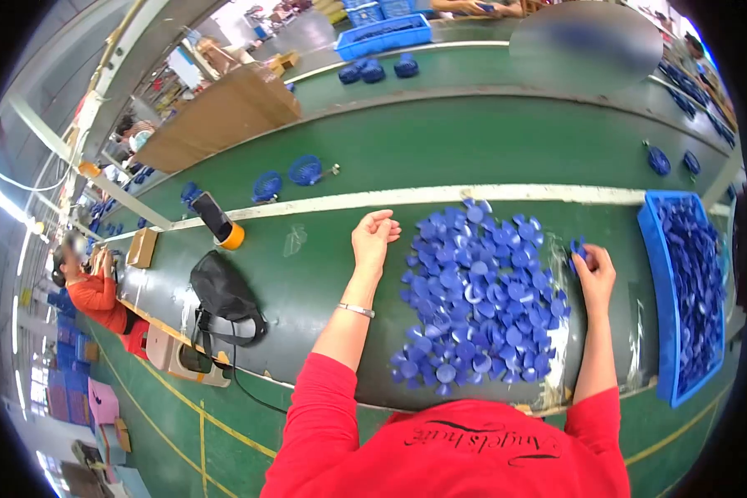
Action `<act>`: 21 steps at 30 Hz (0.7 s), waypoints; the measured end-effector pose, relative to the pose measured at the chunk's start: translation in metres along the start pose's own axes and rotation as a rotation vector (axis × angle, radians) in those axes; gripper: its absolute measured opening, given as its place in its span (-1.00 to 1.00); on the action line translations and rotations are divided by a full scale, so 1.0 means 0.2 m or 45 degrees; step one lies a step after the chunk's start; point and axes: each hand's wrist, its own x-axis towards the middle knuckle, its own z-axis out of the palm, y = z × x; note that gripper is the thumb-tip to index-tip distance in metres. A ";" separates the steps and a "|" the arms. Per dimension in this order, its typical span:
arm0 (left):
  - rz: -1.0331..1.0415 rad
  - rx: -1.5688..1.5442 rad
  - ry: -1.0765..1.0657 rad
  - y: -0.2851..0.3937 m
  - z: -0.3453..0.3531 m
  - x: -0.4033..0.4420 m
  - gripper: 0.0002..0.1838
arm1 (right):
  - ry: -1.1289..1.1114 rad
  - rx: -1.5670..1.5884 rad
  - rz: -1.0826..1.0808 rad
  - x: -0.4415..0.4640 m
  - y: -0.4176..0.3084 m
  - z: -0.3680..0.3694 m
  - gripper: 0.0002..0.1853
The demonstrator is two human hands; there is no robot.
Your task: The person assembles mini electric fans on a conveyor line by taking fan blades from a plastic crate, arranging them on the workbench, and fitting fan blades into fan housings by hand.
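Note:
A broad pile of small blue plastic discs [481,290] with short tabs lies on the dark worktop in front of me. At its upper left edge is my left hand [373,237], fingers loosely bent and a little apart, with nothing visible in them. Right of the pile, my right hand [595,272] pinches a blue plastic piece [577,252] between thumb and fingers. That piece is partly hidden by the fingertips, and its exact shape is hard to make out.
A blue crate [667,303] full of similar pieces stands at the right. To the left are a black bag [226,286] and a phone on a yellow stand [231,236]. Beyond the white ledge [473,195], a green conveyor [440,141] carries blue basket-like parts [305,170]. Co-workers sit nearby.

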 end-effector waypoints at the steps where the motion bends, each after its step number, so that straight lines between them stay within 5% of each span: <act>1: 0.005 0.025 0.066 0.02 -0.03 0.06 -0.78 | 0.005 -0.025 -0.001 0.00 0.00 0.00 -0.74; 5: 0.107 0.250 0.456 0.02 -0.27 0.44 -0.76 | -0.013 -0.088 -0.027 0.00 -0.02 -0.01 -0.74; 11: 0.122 1.121 1.004 -0.02 -0.67 0.90 -0.49 | -0.005 -0.091 -0.009 0.00 -0.04 0.00 -0.74; 13: -0.156 1.109 0.853 -0.07 -0.73 1.05 -0.47 | -0.002 -0.131 -0.047 0.00 -0.02 0.01 -0.78; 15: -0.112 1.141 0.744 -0.17 -0.71 1.13 -0.62 | -0.011 -0.182 -0.067 0.00 -0.03 0.01 -0.79; 17: 0.028 2.009 0.145 -0.13 -0.66 1.13 -0.76 | -0.032 -0.146 0.024 0.00 0.00 0.01 -0.74; 19: -0.279 0.847 0.499 -0.17 -0.53 1.14 -0.80 | 0.013 -0.065 0.042 0.00 0.11 0.01 -0.72; 21: -0.233 0.524 0.486 -0.07 -0.36 1.03 -0.66 | 0.021 0.031 0.135 0.02 0.18 0.01 -0.70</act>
